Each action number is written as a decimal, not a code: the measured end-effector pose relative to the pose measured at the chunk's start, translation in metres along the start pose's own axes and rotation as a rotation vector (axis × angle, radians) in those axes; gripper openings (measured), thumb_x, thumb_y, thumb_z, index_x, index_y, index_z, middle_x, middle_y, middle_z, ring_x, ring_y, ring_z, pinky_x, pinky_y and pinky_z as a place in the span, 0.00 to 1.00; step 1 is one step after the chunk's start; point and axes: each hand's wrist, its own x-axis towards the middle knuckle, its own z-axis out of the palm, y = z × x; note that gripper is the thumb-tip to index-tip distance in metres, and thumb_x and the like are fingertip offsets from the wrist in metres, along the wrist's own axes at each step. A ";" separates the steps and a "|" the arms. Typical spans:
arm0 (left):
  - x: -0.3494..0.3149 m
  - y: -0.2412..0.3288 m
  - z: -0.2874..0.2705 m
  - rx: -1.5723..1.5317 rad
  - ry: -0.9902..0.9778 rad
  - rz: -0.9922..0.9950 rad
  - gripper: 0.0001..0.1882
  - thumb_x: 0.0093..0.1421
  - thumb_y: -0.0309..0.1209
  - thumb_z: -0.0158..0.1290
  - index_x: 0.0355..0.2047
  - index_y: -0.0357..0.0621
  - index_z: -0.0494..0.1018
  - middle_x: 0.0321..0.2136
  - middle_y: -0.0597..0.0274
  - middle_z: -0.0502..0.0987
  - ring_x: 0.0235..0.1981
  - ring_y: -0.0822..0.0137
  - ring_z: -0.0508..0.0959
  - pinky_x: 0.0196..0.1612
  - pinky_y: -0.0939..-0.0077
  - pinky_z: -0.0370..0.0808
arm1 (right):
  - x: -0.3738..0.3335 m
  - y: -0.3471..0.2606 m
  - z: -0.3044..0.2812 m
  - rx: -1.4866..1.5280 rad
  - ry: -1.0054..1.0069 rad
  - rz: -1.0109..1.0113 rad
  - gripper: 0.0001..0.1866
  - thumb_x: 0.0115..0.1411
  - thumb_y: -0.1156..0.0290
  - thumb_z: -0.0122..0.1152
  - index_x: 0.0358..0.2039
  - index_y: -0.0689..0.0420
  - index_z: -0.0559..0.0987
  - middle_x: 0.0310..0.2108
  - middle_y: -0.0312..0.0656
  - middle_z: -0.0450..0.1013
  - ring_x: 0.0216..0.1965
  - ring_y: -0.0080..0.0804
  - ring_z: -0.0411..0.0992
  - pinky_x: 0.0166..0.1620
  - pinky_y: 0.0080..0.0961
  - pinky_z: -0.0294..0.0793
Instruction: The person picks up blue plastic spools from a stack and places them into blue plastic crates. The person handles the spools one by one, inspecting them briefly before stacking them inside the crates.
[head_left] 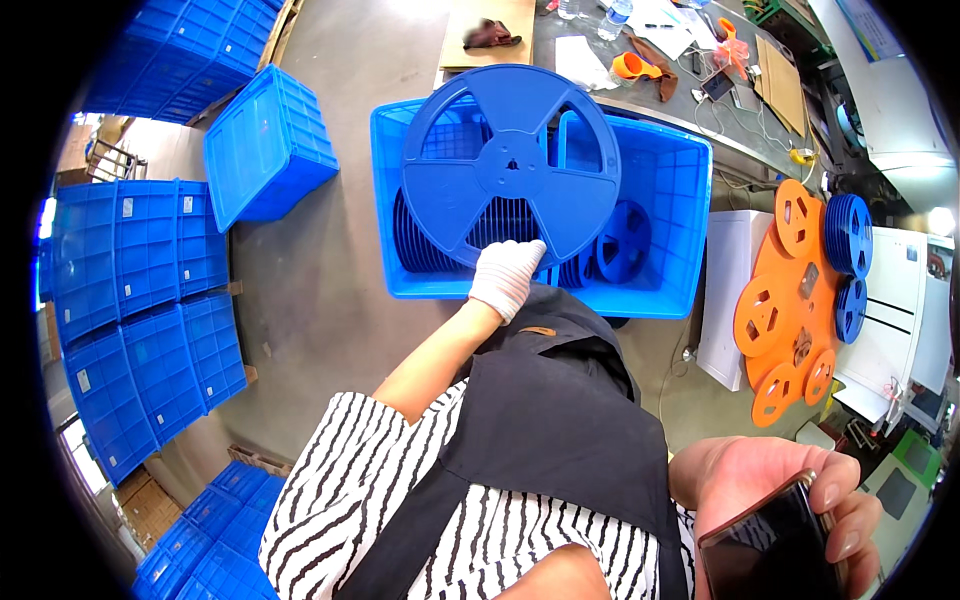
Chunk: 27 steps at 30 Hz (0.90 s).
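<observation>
My left hand (505, 275), in a white knit glove, is closed on the near rim of a large blue reel (575, 205). The reel has cut-out windows and a small centre hole, and it is held above a blue plastic bin (675, 285). Through the windows and beside the reel, several more blue reels (625, 240) stand on edge in the bin. At the lower right my bare right hand (770, 475) grips a smartphone (775, 545) with a dark screen. Its fingertips curl over the phone's edge; most of the right arm is hidden.
Stacked blue crates (140, 260) line the left side, with a lidded blue bin (270, 150) beside them. Behind the reel bin is a workbench (680, 100) with an orange tape dispenser (632, 67), papers and cables. On the right, orange reels (765, 315) lie near blue ones (848, 235).
</observation>
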 end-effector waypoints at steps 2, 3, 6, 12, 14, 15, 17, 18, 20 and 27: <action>-0.005 -0.003 0.004 0.043 0.015 0.056 0.10 0.53 0.27 0.47 0.37 0.51 0.69 0.24 0.64 0.73 0.29 0.64 0.75 0.33 0.68 0.69 | -0.002 0.005 0.002 0.021 0.024 -0.057 0.27 0.59 0.64 0.58 0.59 0.45 0.63 0.62 0.25 0.55 0.51 0.25 0.58 0.41 0.25 0.63; -0.007 -0.005 0.005 0.051 0.009 0.063 0.10 0.53 0.27 0.47 0.37 0.51 0.69 0.25 0.64 0.73 0.29 0.64 0.75 0.33 0.68 0.69 | -0.002 0.005 0.003 0.025 0.025 -0.076 0.28 0.59 0.64 0.58 0.59 0.45 0.63 0.62 0.25 0.55 0.51 0.25 0.58 0.41 0.25 0.63; -0.012 -0.011 0.004 0.054 -0.011 0.079 0.12 0.52 0.26 0.47 0.39 0.52 0.68 0.26 0.64 0.73 0.30 0.64 0.74 0.34 0.68 0.69 | -0.002 0.004 0.009 0.034 0.006 -0.037 0.29 0.58 0.65 0.60 0.59 0.46 0.63 0.62 0.25 0.56 0.50 0.25 0.58 0.41 0.25 0.63; -0.010 -0.020 0.008 0.011 -0.009 0.089 0.15 0.52 0.26 0.47 0.41 0.51 0.69 0.27 0.64 0.73 0.30 0.65 0.74 0.35 0.68 0.69 | -0.002 -0.002 0.031 0.067 0.241 0.012 0.21 0.52 0.72 0.60 0.47 0.48 0.67 0.49 0.25 0.59 0.43 0.21 0.61 0.35 0.20 0.63; -0.012 -0.024 0.012 0.004 -0.013 0.073 0.15 0.51 0.26 0.47 0.41 0.51 0.69 0.26 0.63 0.73 0.30 0.64 0.74 0.35 0.68 0.69 | -0.001 0.005 0.051 0.013 0.459 -0.046 0.10 0.47 0.79 0.60 0.30 0.54 0.71 0.31 0.27 0.61 0.35 0.17 0.62 0.28 0.13 0.63; -0.014 -0.026 0.013 0.000 -0.015 0.064 0.15 0.51 0.26 0.47 0.41 0.51 0.69 0.26 0.63 0.73 0.30 0.64 0.74 0.35 0.68 0.69 | -0.001 0.007 0.057 -0.010 0.526 -0.060 0.07 0.45 0.82 0.59 0.24 0.56 0.72 0.26 0.27 0.62 0.33 0.16 0.63 0.26 0.11 0.63; -0.012 -0.024 0.010 -0.035 -0.010 0.063 0.15 0.51 0.26 0.48 0.41 0.50 0.69 0.27 0.62 0.73 0.30 0.63 0.74 0.35 0.68 0.69 | 0.001 0.005 0.062 -0.015 0.450 -0.023 0.10 0.47 0.79 0.59 0.30 0.54 0.72 0.32 0.27 0.62 0.36 0.17 0.63 0.29 0.13 0.64; -0.011 -0.023 0.009 -0.053 -0.008 0.061 0.15 0.51 0.26 0.48 0.40 0.50 0.69 0.27 0.62 0.73 0.30 0.62 0.74 0.35 0.67 0.69 | 0.001 0.003 0.065 0.006 0.394 0.009 0.13 0.49 0.77 0.59 0.36 0.51 0.71 0.37 0.26 0.61 0.38 0.18 0.63 0.31 0.15 0.64; -0.010 -0.024 0.009 -0.080 -0.005 0.066 0.15 0.51 0.25 0.48 0.41 0.50 0.69 0.27 0.61 0.73 0.30 0.62 0.74 0.36 0.67 0.69 | -0.001 -0.009 0.069 0.144 0.202 0.127 0.28 0.56 0.67 0.59 0.58 0.41 0.65 0.60 0.24 0.58 0.47 0.23 0.60 0.40 0.24 0.63; -0.010 -0.029 0.015 -0.168 -0.032 0.033 0.19 0.46 0.26 0.54 0.41 0.48 0.69 0.26 0.57 0.73 0.30 0.57 0.74 0.35 0.63 0.70 | -0.002 0.004 0.050 0.032 -0.056 0.101 0.27 0.58 0.68 0.58 0.58 0.39 0.65 0.60 0.24 0.57 0.49 0.23 0.60 0.41 0.23 0.64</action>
